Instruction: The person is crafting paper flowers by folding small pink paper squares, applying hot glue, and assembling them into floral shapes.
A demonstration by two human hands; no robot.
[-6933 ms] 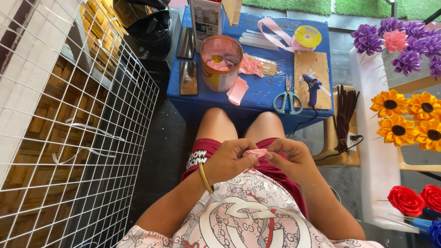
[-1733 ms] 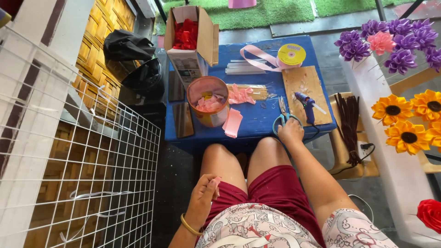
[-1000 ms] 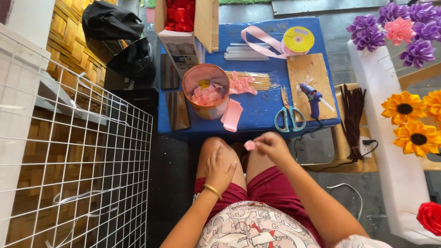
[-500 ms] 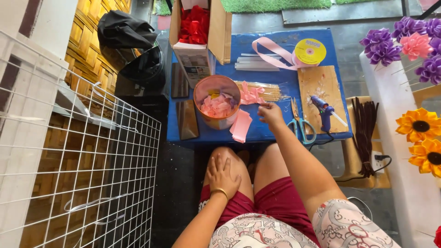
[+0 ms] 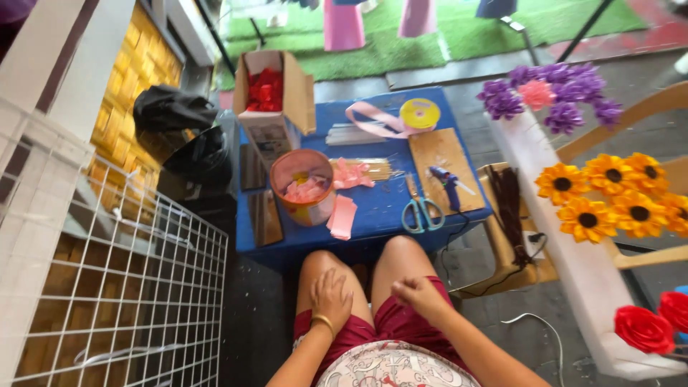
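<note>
The left hand (image 5: 331,295) lies flat on the left thigh, fingers spread, holding nothing. The right hand (image 5: 418,293) rests on the right thigh with fingers curled together; whether its grip pinches anything I cannot tell. Ahead of the knees stands the blue worktop (image 5: 373,208). On it, the tub (image 5: 304,185) of pink petals sits left of the scissors (image 5: 421,209), with the glue gun (image 5: 445,183) just right of them.
</note>
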